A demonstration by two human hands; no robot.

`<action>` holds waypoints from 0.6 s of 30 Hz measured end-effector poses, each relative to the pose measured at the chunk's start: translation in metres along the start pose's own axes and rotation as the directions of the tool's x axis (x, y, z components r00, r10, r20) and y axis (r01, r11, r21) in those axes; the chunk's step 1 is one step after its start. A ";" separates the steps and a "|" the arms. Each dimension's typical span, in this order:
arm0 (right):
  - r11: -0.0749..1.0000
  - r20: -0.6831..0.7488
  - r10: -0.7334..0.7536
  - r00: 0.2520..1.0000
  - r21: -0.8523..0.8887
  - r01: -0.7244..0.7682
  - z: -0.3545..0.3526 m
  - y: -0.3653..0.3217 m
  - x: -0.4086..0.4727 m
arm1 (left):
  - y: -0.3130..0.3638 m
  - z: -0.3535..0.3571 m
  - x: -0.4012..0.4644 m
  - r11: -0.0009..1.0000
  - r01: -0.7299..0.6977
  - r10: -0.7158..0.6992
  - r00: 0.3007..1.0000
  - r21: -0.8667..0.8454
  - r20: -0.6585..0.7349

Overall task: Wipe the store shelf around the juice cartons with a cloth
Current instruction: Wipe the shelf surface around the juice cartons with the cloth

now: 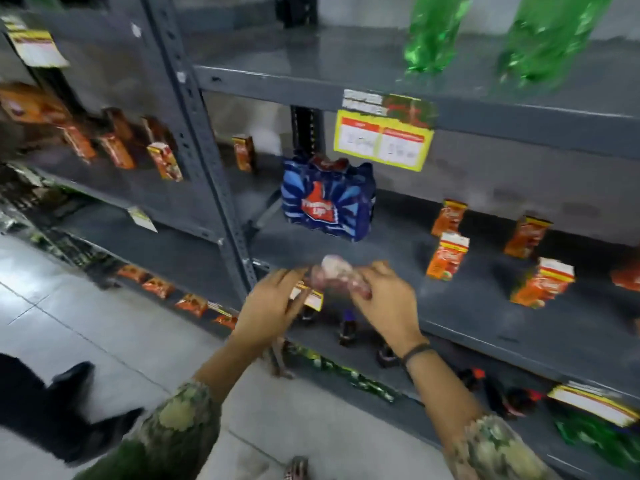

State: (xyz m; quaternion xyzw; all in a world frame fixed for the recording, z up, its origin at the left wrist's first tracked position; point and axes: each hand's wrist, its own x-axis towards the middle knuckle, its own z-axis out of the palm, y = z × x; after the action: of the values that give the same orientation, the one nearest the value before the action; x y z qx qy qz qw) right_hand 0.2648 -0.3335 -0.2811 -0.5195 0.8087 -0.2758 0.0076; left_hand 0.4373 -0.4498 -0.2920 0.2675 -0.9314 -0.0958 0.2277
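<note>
A bunched pinkish cloth (335, 273) sits between both my hands at the front edge of the grey metal shelf (398, 317). My left hand (273, 306) touches its left end and my right hand (388, 299) grips its right end. Several small orange juice cartons (447, 256) stand on the shelf to the right, apart from each other. One more orange carton (243, 153) stands far back on the left. The view is blurred by motion.
A blue shrink-wrapped drink pack (327, 199) stands at the shelf's back. Green bottles (433, 32) sit on the shelf above, with a yellow price tag (382, 142) hanging from its edge. An upright post (207, 147) separates the left bay holding more cartons. Dark bottles (348, 327) stand below.
</note>
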 end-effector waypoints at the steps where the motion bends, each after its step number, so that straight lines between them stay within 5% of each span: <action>1: 0.996 -0.053 0.081 0.995 -0.022 -0.082 0.009 -0.002 0.017 | -0.022 0.003 0.015 0.999 0.039 -0.039 0.999 -0.006 0.018; 6: 0.940 -0.113 0.341 0.933 0.010 -0.342 0.054 -0.007 0.081 | -0.104 0.032 0.081 0.978 0.209 -0.200 0.951 -0.015 0.238; 10: 0.925 0.076 0.373 0.925 0.051 -0.377 0.091 -0.017 0.111 | -0.128 0.057 0.109 0.879 0.429 -0.311 0.849 -0.211 0.428; 16: 0.997 0.261 0.075 0.962 -0.015 -0.074 0.128 -0.043 0.088 | -0.137 0.069 0.110 0.756 0.539 -0.342 0.810 -0.372 0.476; 18: 0.987 0.190 0.158 0.969 0.005 -0.162 0.123 -0.032 0.078 | -0.140 0.069 0.119 0.656 0.621 -0.396 0.767 -0.429 0.504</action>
State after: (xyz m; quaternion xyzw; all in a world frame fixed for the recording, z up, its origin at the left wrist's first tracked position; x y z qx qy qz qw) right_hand 0.2925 -0.4633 -0.3496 -0.4765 0.8405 -0.2321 0.1119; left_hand 0.3784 -0.6274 -0.3505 0.4175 -0.7669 -0.4804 0.0821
